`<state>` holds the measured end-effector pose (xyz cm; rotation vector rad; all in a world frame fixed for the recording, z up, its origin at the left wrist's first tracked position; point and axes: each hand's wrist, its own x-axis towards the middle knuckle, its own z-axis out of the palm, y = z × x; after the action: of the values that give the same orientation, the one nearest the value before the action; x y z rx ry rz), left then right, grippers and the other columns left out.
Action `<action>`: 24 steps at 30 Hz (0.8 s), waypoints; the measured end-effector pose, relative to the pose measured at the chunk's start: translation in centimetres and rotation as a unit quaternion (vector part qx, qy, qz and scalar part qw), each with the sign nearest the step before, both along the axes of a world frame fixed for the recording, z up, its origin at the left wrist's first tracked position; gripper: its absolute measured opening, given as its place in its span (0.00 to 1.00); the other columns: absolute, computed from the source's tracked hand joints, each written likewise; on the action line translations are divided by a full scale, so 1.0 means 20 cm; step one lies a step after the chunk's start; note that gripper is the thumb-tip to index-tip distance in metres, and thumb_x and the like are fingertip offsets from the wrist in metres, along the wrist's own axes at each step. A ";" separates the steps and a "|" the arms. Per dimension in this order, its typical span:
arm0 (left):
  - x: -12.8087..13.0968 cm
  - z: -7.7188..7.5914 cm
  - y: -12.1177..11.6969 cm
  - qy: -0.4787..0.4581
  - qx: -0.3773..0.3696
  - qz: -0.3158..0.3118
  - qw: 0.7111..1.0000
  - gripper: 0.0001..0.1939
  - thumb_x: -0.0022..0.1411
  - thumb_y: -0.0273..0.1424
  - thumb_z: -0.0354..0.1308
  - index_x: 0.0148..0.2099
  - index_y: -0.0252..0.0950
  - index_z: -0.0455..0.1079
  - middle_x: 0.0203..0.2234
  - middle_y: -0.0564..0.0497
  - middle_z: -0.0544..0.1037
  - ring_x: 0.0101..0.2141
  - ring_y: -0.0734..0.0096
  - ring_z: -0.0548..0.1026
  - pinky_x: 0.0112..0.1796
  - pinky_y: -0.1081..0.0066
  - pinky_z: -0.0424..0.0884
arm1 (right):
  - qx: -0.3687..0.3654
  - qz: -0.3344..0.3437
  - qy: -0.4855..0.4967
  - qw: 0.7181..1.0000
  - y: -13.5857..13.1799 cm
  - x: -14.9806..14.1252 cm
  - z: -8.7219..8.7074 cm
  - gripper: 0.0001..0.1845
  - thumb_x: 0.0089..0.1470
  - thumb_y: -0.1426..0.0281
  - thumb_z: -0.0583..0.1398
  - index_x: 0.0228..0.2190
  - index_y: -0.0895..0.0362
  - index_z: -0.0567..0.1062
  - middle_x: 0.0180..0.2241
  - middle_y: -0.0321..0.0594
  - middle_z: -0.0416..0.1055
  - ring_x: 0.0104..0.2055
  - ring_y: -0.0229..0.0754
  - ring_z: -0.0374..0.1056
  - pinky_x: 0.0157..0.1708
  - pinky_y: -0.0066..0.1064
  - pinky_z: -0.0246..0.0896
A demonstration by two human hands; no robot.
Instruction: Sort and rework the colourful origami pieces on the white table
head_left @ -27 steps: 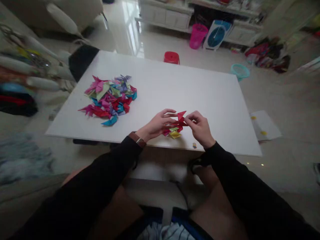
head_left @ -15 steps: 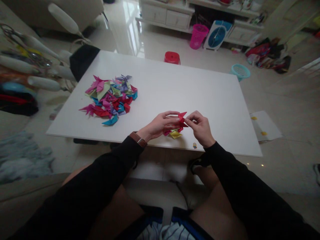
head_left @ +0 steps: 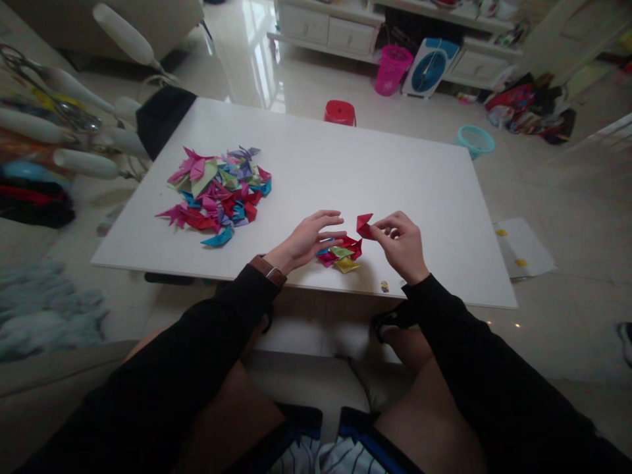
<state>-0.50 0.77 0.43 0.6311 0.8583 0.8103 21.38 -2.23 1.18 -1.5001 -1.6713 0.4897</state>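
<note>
Between the thumb and fingers of my right hand (head_left: pixel 401 242) is a red folded paper piece (head_left: pixel 364 226), raised above the table. My left hand (head_left: pixel 316 238) is open to its left, fingers spread and apart from the paper. Below both hands lies a small cluster of folded papers, with a yellow one (head_left: pixel 347 264) in front, a light green one (head_left: pixel 342 251) behind it, and red, pink and blue ones around. My left fingers hide part of this cluster.
A large heap of colourful folded papers (head_left: pixel 217 191) covers the left part of the white table (head_left: pixel 375 158). A small cartoon sticker (head_left: pixel 384 286) is near the front edge. A red stool (head_left: pixel 340 112) stands beyond the far edge, and a light blue basket (head_left: pixel 474 141) at the far right.
My left hand has let go of the red folded paper and moved left, its fingers spreading. My right hand has lifted the piece slightly away, uncovering more of the small cluster.
</note>
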 end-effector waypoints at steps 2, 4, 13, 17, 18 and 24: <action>-0.02 0.01 0.02 0.006 0.005 0.015 1.000 0.14 0.62 0.29 0.63 0.51 0.36 0.72 0.58 0.39 0.74 0.49 0.55 0.81 0.56 0.54 0.75 | 0.010 -0.018 -0.042 0.999 0.04 0.05 -0.02 0.07 0.57 0.66 0.67 0.28 0.55 0.80 0.30 0.37 0.69 0.30 0.40 0.63 0.33 0.36 0.60; -0.04 0.02 0.03 0.008 0.012 0.024 1.000 0.14 0.61 0.28 0.61 0.50 0.36 0.72 0.59 0.39 0.74 0.50 0.55 0.81 0.57 0.53 0.74 | 0.010 -0.023 -0.084 0.996 0.09 0.10 -0.06 0.08 0.57 0.65 0.66 0.28 0.55 0.80 0.30 0.39 0.70 0.31 0.41 0.63 0.34 0.37 0.60; -0.07 0.11 0.06 0.005 0.026 0.064 0.998 0.16 0.55 0.30 0.63 0.47 0.36 0.70 0.57 0.41 0.74 0.52 0.53 0.80 0.58 0.52 0.73 | -0.025 -0.019 -0.236 0.971 0.20 0.08 -0.22 0.10 0.60 0.66 0.65 0.28 0.54 0.81 0.33 0.44 0.72 0.39 0.49 0.66 0.39 0.41 0.58; -0.08 0.14 0.07 0.001 0.042 0.079 0.996 0.16 0.54 0.31 0.63 0.46 0.36 0.70 0.56 0.41 0.75 0.53 0.52 0.79 0.57 0.51 0.74 | -0.023 0.021 -0.279 0.960 0.23 -0.03 -0.23 0.11 0.62 0.65 0.63 0.30 0.54 0.83 0.34 0.45 0.73 0.41 0.50 0.66 0.39 0.40 0.58; -0.09 0.14 0.08 0.001 0.047 0.081 0.996 0.17 0.54 0.31 0.62 0.46 0.37 0.70 0.56 0.41 0.75 0.53 0.52 0.79 0.57 0.51 0.74 | -0.024 0.033 -0.289 0.956 0.24 -0.06 -0.23 0.11 0.63 0.65 0.63 0.31 0.54 0.83 0.35 0.46 0.73 0.41 0.50 0.66 0.39 0.40 0.57; -0.12 0.17 0.11 0.022 0.076 0.084 0.993 0.17 0.56 0.34 0.59 0.48 0.37 0.70 0.56 0.41 0.76 0.56 0.48 0.77 0.56 0.49 0.74 | -0.036 0.093 -0.344 0.934 0.33 -0.24 -0.28 0.14 0.66 0.64 0.60 0.34 0.53 0.85 0.40 0.47 0.75 0.43 0.51 0.64 0.38 0.41 0.54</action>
<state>-2.83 2.87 3.85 0.7186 0.9056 1.0245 16.59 4.37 -4.35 -1.6893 -2.3699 0.1126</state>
